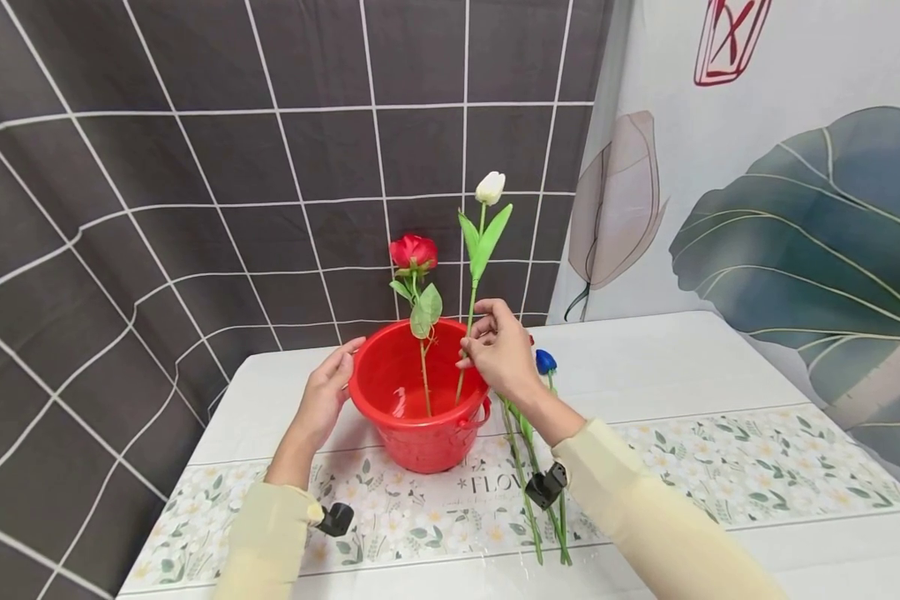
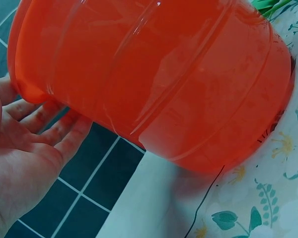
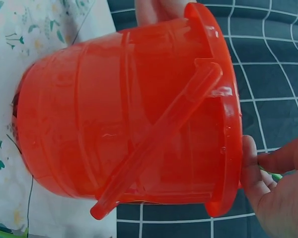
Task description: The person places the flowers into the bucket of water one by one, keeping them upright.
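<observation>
A red bucket point(image 1: 427, 446) stands upright on the table, its handle point(image 3: 159, 134) hanging against its side. My left hand point(image 1: 322, 400) touches the bucket's left side near the rim; in the left wrist view its fingers point(image 2: 72, 131) lie fairly straight against the outer wall. Thumb and fingers of my right hand point(image 1: 504, 350) pinch the green stem of a white tulip point(image 1: 491, 188) at the bucket's right rim. The stem's lower end is inside the bucket, the bloom well above it. A red rose point(image 1: 414, 252) leans in the bucket, its stem reaching down inside.
Right of the bucket, a blue tulip point(image 1: 546, 361) and other green stems point(image 1: 528, 492) lie on the table, partly hidden by my right arm. A floral-printed strip point(image 1: 757, 467) crosses the white tabletop point(image 1: 645, 367). Behind hangs a dark gridded cloth point(image 1: 330, 158).
</observation>
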### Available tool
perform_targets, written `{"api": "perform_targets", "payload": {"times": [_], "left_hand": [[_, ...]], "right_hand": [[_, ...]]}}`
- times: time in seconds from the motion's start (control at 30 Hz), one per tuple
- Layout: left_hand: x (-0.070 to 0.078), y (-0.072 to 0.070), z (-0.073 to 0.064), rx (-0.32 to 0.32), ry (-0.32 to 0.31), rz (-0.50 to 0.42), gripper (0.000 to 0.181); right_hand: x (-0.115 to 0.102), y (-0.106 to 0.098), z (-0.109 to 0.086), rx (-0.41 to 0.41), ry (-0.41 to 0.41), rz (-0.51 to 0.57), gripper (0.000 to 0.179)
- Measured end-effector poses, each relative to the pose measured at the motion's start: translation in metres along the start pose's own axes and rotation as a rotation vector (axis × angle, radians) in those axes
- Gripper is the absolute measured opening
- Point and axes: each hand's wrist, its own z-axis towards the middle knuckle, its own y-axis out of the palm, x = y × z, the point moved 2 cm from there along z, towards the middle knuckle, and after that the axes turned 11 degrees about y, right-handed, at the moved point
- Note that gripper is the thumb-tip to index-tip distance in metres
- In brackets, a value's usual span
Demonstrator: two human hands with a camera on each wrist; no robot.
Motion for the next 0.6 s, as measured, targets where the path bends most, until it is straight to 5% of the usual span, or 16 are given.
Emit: {"api": "perform_targets", "payload": {"times": [0.6], "left_hand": [[-0.003,-0.001,0.000,0.002,0.011,-0.006,0.046]], "right_hand": [[0.003,0.014,-0.004,-0.067,-0.065,-0.251,0.038]]}}
